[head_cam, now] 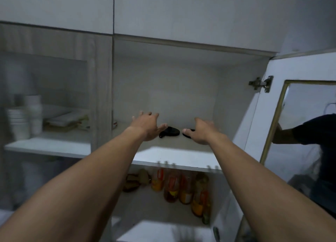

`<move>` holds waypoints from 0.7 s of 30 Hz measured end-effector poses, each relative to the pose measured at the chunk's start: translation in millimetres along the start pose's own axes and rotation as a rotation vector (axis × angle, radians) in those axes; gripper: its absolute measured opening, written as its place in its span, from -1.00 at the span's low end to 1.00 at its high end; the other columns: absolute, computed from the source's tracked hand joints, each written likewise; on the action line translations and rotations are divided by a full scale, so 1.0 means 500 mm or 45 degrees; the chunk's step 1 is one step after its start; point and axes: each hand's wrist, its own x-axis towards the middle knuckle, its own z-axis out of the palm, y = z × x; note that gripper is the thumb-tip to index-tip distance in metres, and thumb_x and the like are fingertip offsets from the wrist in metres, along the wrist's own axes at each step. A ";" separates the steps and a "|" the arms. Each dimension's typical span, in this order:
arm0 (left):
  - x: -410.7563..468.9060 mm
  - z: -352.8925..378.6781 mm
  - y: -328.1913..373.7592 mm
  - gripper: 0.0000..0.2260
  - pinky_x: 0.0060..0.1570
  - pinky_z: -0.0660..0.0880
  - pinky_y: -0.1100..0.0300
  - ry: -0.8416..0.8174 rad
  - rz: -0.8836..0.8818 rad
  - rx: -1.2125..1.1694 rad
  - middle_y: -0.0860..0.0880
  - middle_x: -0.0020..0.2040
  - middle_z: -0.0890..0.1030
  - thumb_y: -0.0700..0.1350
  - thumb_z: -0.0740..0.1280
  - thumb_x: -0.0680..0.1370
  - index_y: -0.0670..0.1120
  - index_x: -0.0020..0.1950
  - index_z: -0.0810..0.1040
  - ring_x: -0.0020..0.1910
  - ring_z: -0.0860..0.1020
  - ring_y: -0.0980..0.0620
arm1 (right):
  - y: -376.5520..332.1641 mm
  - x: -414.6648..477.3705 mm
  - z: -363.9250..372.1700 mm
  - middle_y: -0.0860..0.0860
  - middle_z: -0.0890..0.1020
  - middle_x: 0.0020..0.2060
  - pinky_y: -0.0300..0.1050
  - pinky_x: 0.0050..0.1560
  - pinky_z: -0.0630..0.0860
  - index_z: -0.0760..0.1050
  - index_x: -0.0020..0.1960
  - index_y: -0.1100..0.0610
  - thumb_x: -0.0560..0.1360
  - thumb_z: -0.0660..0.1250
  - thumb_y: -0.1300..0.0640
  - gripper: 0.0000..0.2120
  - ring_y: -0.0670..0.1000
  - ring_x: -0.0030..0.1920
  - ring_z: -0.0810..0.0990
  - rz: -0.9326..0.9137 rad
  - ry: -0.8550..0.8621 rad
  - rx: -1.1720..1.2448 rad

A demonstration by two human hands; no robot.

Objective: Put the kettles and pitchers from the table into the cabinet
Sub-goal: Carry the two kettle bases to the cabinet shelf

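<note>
The open cabinet compartment (163,89) is in front of me, white inside, with its shelf (172,156) at chest height. Both my arms reach into it. My left hand (147,126) hovers palm down over the shelf with fingers spread, holding nothing. My right hand (201,130) is also palm down with fingers apart and nothing in it. Between the hands two small flat black objects lie on the shelf: one (171,131) by my left thumb, the other (188,133) partly under my right thumb. No kettle or pitcher is in view.
The cabinet door (298,72) stands open at the right, with a gold-framed glass pane (305,103) reflecting a person. Bottles and jars (181,189) fill the shelf below. Behind a glass door at left are stacked cups and plates (27,116).
</note>
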 end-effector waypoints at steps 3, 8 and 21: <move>-0.097 -0.037 -0.008 -0.30 0.47 0.14 -0.35 0.047 -0.057 0.033 -0.13 0.59 0.25 0.36 0.07 0.59 -0.02 0.61 0.16 0.58 0.13 -0.25 | -0.035 -0.078 -0.016 0.15 0.48 0.42 0.35 0.39 0.36 0.36 0.43 0.08 0.52 0.25 -0.39 -0.32 0.30 0.47 0.35 -0.072 -0.012 -0.024; -0.257 -0.067 -0.038 -0.26 0.47 0.04 -0.38 0.030 -0.182 0.076 -0.13 0.62 0.19 0.37 0.11 0.57 0.00 0.64 0.08 0.60 0.04 -0.26 | -0.113 -0.185 -0.012 0.15 0.40 0.50 0.40 0.44 0.27 0.33 0.48 0.12 0.57 0.24 -0.34 -0.32 0.31 0.54 0.24 -0.191 -0.069 0.018; -0.765 -0.156 -0.277 -0.32 0.47 -0.03 -0.43 -0.009 -0.723 0.193 -0.13 0.64 0.08 0.33 0.08 0.61 0.04 0.64 0.05 0.61 -0.04 -0.27 | -0.478 -0.472 0.107 0.17 0.26 0.59 0.33 0.49 0.26 0.04 0.65 0.00 0.54 0.20 -0.40 -0.15 0.32 0.57 0.19 -0.759 -0.255 0.152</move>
